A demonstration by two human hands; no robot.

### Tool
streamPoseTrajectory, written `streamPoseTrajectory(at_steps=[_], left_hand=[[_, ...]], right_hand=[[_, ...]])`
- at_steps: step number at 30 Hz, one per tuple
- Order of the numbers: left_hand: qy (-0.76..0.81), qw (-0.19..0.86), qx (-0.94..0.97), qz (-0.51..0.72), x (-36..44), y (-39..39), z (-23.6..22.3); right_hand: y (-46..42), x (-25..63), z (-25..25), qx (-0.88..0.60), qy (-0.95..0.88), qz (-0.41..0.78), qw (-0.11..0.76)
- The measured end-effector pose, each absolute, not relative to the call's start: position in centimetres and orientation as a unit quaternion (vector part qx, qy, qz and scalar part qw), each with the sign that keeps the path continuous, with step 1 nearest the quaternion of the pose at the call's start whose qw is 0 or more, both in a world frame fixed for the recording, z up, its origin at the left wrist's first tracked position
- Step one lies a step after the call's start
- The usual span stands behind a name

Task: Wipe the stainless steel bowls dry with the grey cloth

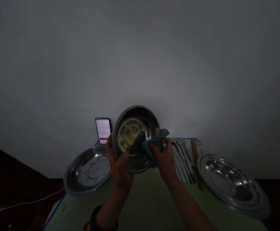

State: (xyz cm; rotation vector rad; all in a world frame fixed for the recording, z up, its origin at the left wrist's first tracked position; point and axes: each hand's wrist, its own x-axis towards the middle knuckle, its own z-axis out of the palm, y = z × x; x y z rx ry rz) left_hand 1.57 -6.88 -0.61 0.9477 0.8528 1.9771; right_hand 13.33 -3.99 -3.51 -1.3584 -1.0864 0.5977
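A round stainless steel bowl (136,110) is tilted up above the table, its inside facing me. My left hand (120,166) grips its left rim, the thumb inside and the fingers behind. Pinched in my right hand (164,157) is a grey-green cloth (155,142), which lies over the right rim and touches the inner wall. The bowl's underside is hidden from me.
A wide metal basin (74,175) stands at the left, and shallow metal plates (241,199) at the right. Several pieces of cutlery (183,160) and brown chopsticks (196,163) lie between. A phone (103,130) leans against the wall (140,57) behind the table (144,205).
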Motion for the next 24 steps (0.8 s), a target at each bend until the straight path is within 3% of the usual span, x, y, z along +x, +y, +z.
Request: streamPoseTrajectory(at_steps=[5,11,18,24], left_hand=[[0.345,0.340,0.452,0.749,2.3,-7.7,-0.9],[0.321,0.339,0.448,0.762,2.5,-7.7,-1.4],[0.336,0.447,0.445,0.699,1.7,-6.5,-1.2],[0.385,0.487,0.474,0.624,0.9,-6.4,-0.3]], right_hand=[[-3.5,13.6,-3.7,-0.531,-0.333,0.418,0.658],[-3.5,13.4,-4.0,-0.434,-0.313,0.555,0.637],[-2.4,16.8,-3.5,-0.602,-0.473,0.301,0.568],[-2.1,20.0,-2.7,-0.583,-0.589,0.197,0.523]])
